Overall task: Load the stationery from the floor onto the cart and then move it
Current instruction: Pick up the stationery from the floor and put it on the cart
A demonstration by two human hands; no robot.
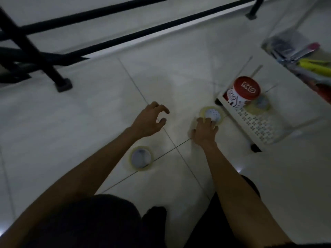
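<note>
Head view: a person crouches over a pale tiled floor (89, 113), both bare forearms reaching forward in dim light.
Left hand: the left hand (148, 120) hovers above the floor, palm down, fingers curled and spread apart, holding nothing.
Right hand: the right hand (205, 131) is stretched toward the cart, its fingertips gripping the near edge of a tape roll (212, 114).
Held roll: a flat ring of yellowish clear tape with a pale core, just beside the corner of the cart; whether it rests on the floor or is lifted cannot be told.
Second tape roll: the second tape roll (141, 158) lies flat on the floor under the left forearm, same ring shape, untouched.
Cart: the white cart (254, 126) stands at right, its low shelf a perforated sheet with a raised rim.
Low shelf holds: a round tub (243, 93) with a red lid and white patterned side, and a third tape roll (258, 106) lying against it.
Upper tray: a clear tray (279, 45) holds markers (311, 67), yellow and pink among them, blurred.
Background: a black metal frame (44, 56) with straight bars and square feet stands on the floor at upper left.
</note>
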